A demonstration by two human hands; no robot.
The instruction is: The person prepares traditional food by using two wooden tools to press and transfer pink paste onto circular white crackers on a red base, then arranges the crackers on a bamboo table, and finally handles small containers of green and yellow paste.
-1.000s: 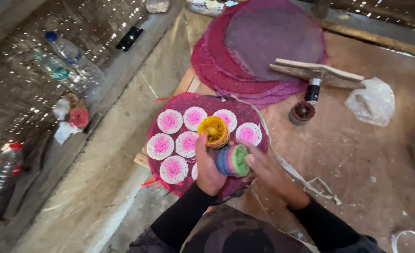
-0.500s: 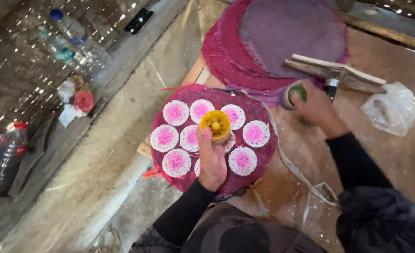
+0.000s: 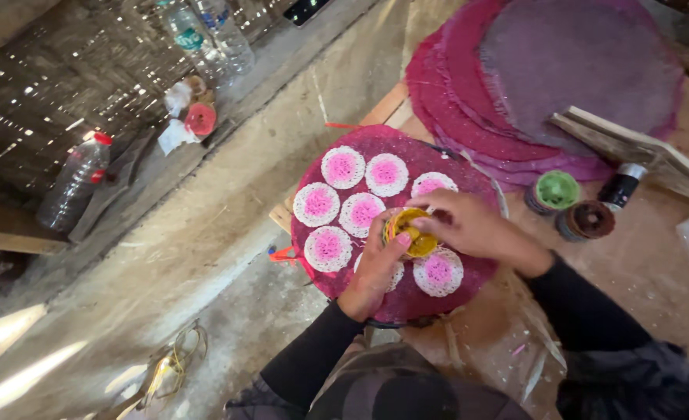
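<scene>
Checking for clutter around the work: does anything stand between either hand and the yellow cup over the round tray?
Nothing visible does. The left hand and right hand both already touch the yellow cup, above the white-and-pink discs on the round tray.

Both arms wear long black sleeves — snug to the wrist — and each hand (image 3: 469, 225) is bare.

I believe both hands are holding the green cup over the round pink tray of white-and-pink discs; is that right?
Not quite: the cup in both hands, left and right, is yellow, as the head view shows. The green cup stands apart on the table, right of the round pink tray of discs.
</scene>
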